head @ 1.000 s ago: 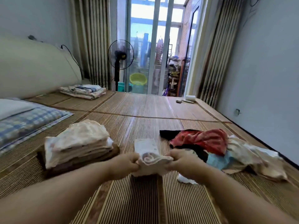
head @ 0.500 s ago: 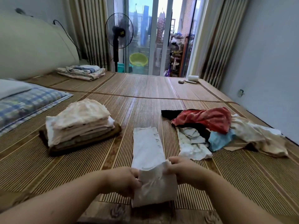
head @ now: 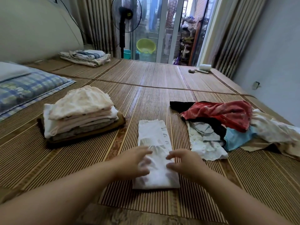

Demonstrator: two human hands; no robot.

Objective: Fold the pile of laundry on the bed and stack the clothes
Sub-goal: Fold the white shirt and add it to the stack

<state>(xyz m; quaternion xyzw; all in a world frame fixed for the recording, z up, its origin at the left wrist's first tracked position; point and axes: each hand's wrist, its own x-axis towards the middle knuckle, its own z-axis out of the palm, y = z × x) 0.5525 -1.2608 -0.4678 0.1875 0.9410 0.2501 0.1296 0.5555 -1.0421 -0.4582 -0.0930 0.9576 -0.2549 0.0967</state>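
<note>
Daylight comes in through the glass balcony door (head: 151, 26) ahead of me, soft and rather dim, leaving a pale sheen down the bamboo mat (head: 146, 85) and only faint shadows beside the folded stack (head: 79, 111). My left hand (head: 133, 161) smears with motion blur at the fingers, and the wide lens bends the curtains (head: 227, 33) and stretches my forearms (head: 48, 200) at the frame's edges.

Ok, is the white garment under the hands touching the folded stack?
Apart. The head view shows a bare strip of woven mat between the white garment and the folded stack.
</note>
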